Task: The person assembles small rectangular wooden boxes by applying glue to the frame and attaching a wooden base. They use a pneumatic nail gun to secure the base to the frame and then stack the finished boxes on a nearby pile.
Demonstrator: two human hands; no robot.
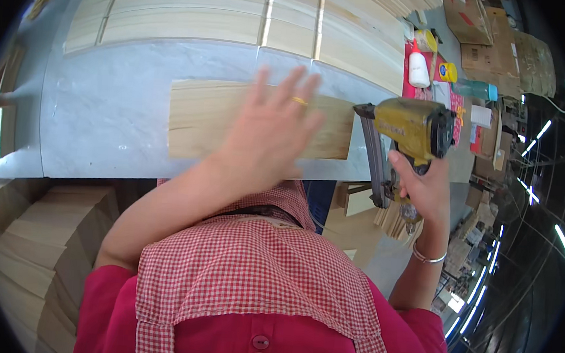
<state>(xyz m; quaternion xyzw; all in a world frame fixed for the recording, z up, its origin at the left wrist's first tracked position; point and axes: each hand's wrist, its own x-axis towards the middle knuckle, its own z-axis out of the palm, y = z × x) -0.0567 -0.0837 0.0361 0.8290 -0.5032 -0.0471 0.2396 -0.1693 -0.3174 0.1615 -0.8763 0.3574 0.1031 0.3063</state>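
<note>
A flat rectangular wooden board (198,119) lies on the pale marbled tabletop (105,110) in front of me. My left hand (272,127) is over the middle of this board with its fingers spread, slightly smeared by motion. Whether the palm touches the wood, I cannot tell. In my right hand (427,188) is a yellow and black pneumatic nail gun (405,122), gripped by its handle. Its nose points left at the board's right end, and its long magazine slants down past the table's front edge. My fingers hide part of the handle.
Long wooden strips (195,19) are stacked across the far side of the table. Toward the back right stand a white glue bottle (418,68) with a red tip, a yellow tub (448,72) and a teal bottle (478,90). Piled boards (48,246) fill the lower left.
</note>
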